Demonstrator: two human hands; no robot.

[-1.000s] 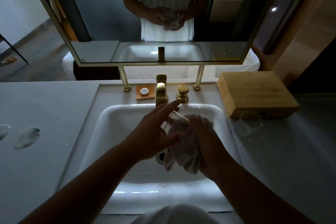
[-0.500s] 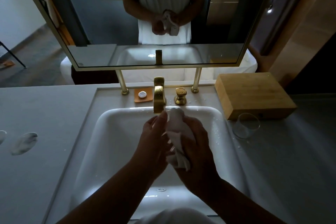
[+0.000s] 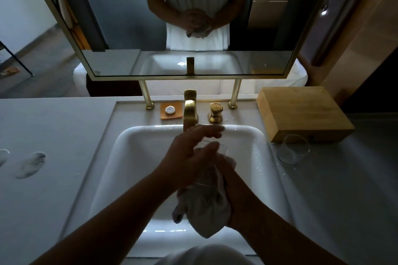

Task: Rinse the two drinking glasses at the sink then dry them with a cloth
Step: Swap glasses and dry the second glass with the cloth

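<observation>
Head view, the only one supplied: you stood at the sink (image 3: 133,157) with both hands over the middle of the basin. Your right hand (image 3: 234,180) was curled round a drinking glass (image 3: 221,149) wrapped in the cloth (image 3: 204,204), only the rim of the glass showing clear above the fabric, the loose end of the cloth hanging toward the near edge of the basin. Your left hand (image 3: 189,155) lay across the top of that glass with fingers extended and spread, thumb near the rim; whether it pressed on the glass or merely steadied it could not be determined. The second glass (image 3: 293,149) stood upright on the counter (image 3: 53,135) just right of the basin's right edge, touching or nearly touching the front of the wooden box (image 3: 301,112) at the back right. Water drops lay round it. No water ran from the brass tap (image 3: 190,109) at the basin's back edge. Assessment: rinsing appeared complete; drying of one glass was in hand. Whether the glass on the counter had been dried could not be confirmed; if not, that remained.
</observation>
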